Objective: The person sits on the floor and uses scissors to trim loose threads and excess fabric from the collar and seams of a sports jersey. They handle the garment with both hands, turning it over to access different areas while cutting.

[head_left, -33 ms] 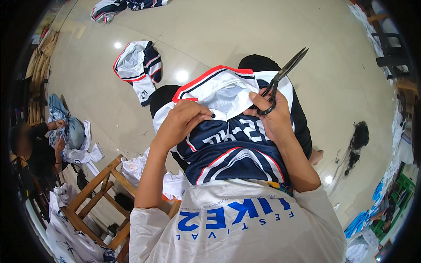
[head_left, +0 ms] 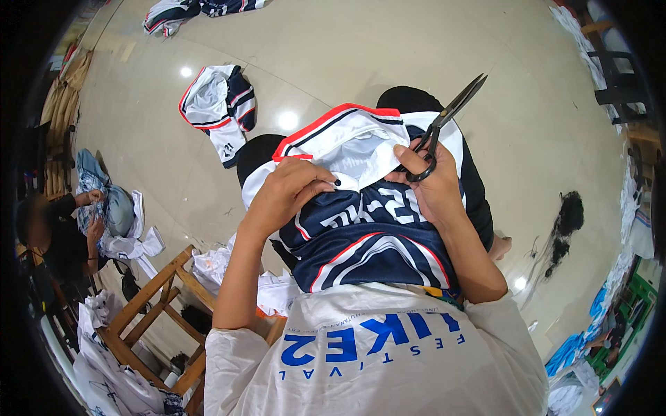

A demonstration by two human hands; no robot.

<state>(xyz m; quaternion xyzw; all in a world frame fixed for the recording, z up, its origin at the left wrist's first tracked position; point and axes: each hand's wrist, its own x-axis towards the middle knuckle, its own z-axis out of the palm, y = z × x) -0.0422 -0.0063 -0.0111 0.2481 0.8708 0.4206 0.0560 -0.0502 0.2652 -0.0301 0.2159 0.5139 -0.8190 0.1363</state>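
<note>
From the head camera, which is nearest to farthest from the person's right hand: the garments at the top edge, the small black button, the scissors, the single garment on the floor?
From the right hand:
1. Scissors: held in it.
2. Small black button: just left, by the left hand.
3. Single garment: on the floor, ahead and left.
4. Garments at the top edge: beyond that.

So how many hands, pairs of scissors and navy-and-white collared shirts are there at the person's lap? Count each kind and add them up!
Hands: 2 (left hand, right hand)
Black scissors: 1 pair
Navy-and-white collared shirt: 1 that I can make out
Total: 4
</note>
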